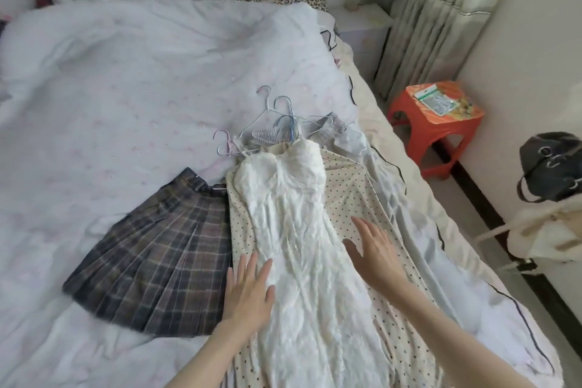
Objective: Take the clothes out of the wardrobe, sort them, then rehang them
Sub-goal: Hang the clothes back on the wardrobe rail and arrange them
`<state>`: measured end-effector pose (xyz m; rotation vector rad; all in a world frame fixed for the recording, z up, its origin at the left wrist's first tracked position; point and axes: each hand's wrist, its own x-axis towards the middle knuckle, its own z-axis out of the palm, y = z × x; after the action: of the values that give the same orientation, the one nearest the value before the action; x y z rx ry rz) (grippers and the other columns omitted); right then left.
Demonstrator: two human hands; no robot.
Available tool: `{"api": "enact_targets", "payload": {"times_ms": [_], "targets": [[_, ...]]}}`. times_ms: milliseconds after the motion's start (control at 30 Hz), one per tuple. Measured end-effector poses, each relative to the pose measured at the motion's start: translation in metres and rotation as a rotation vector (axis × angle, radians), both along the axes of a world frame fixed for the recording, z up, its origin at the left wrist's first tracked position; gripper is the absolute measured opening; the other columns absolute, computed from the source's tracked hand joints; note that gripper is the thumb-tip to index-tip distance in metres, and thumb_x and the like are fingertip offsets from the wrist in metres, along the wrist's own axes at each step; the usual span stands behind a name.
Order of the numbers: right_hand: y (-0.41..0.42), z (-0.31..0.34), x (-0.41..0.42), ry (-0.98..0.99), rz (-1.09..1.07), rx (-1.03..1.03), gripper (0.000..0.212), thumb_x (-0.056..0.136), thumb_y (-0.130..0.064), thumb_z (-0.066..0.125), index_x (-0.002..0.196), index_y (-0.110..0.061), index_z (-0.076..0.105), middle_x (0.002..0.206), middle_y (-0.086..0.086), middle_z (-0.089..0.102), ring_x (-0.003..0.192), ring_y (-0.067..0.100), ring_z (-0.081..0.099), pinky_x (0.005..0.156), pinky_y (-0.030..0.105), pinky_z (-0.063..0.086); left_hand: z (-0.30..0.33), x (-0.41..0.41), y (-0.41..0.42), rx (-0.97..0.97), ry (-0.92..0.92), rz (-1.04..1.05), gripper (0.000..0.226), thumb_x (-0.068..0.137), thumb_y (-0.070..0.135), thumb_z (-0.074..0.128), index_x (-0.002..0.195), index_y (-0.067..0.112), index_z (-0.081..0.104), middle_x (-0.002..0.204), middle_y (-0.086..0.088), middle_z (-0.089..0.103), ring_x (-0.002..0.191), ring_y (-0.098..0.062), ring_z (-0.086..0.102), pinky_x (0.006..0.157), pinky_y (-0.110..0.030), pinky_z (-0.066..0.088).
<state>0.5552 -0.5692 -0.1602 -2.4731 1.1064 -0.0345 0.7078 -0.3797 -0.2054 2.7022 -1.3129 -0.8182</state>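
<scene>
Both hands lie flat on the white dress (293,198), fingers straight and slightly spread: left hand (250,290) at its left edge, right hand (376,257) at its right. It tops a dotted dress (349,198) on the bed (126,72), skirt (160,249) left, hangers (277,116) far. Smoothing may drag the layers askew or tangle the hangers.

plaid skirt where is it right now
In the head view the plaid skirt lies flat on the bed, just left of the white dress and the left hand.

White dress (296,198), plaid skirt (157,261), orange stool (441,123)
</scene>
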Motion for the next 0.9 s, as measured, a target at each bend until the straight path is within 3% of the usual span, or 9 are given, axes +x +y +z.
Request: {"api": "enact_targets", "payload": {"times_ms": [167,400,533,667,733,800,900], "targets": [[-0.081,-0.036,0.074,0.119,0.077,-0.021,0.053,0.097,-0.036,0.042,0.143,-0.014,0.029,0.146,0.005,0.035,0.133,0.024,0.033,0.111,0.035,0.021,-0.044,0.064,-0.054,0.088,0.038,0.017,0.056,0.101,0.03,0.025,0.149,0.028,-0.002,0.156,-0.005,-0.017,0.141,-0.024,-0.021,0.113,-0.048,-0.011],[-0.182,-0.082,0.189,0.132,0.108,-0.105,0.051,0.095,-0.032,0.046,0.14,-0.01,0.034,0.142,0.012,0.04,0.13,0.03,0.036,0.109,0.041,0.026,-0.1,0.162,-0.136,0.004,0.002,0.073,0.057,0.101,0.031,0.027,0.149,0.028,-0.002,0.155,-0.005,-0.018,0.142,-0.023,-0.019,0.115,-0.046,-0.005],[-0.225,-0.096,0.244,0.117,0.166,-0.23,0.054,0.096,-0.03,0.043,0.143,-0.009,0.029,0.147,0.013,0.032,0.137,0.028,0.025,0.115,0.044,0.016,-0.137,0.192,-0.161,-0.079,-0.095,0.003,0.059,0.1,0.034,0.031,0.149,0.026,-0.002,0.152,-0.004,-0.025,0.139,-0.024,-0.024,0.115,-0.048,-0.005],[-0.258,-0.101,0.293,0.178,0.238,-0.317,0.06,0.098,-0.034,0.036,0.148,-0.012,0.01,0.156,0.008,0.014,0.144,0.022,0.006,0.117,0.041,0.0,-0.17,0.204,-0.163,-0.164,-0.107,-0.045,0.068,0.093,0.03,0.049,0.148,0.029,0.009,0.156,-0.01,-0.003,0.142,-0.027,-0.012,0.112,-0.046,0.005],[-0.271,-0.106,0.312,0.272,0.226,-0.281,0.063,0.098,-0.038,0.033,0.149,-0.013,0.004,0.155,0.007,0.015,0.144,0.022,0.007,0.117,0.041,0.0,-0.175,0.204,-0.161,-0.183,-0.068,-0.034,0.07,0.09,0.028,0.054,0.147,0.028,0.014,0.156,-0.012,0.005,0.143,-0.029,-0.005,0.111,-0.046,0.012],[-0.277,-0.11,0.325,0.314,0.188,-0.226,0.061,0.098,-0.04,0.035,0.147,-0.012,0.013,0.146,0.014,0.032,0.138,0.027,0.025,0.114,0.042,0.011,-0.173,0.205,-0.164,-0.168,-0.042,-0.031,0.065,0.094,0.03,0.046,0.148,0.029,0.009,0.156,-0.009,-0.007,0.142,-0.028,-0.014,0.116,-0.047,0.01],[-0.272,-0.109,0.33,0.207,0.123,-0.222,0.043,0.096,-0.041,0.04,0.128,-0.014,0.049,0.12,0.016,0.055,0.115,0.031,0.047,0.095,0.04,0.033,-0.16,0.21,-0.17,-0.088,0.002,-0.021,0.06,0.099,0.035,0.034,0.148,0.032,0.001,0.154,-0.004,-0.021,0.141,-0.024,-0.022,0.117,-0.042,0.002]]}}
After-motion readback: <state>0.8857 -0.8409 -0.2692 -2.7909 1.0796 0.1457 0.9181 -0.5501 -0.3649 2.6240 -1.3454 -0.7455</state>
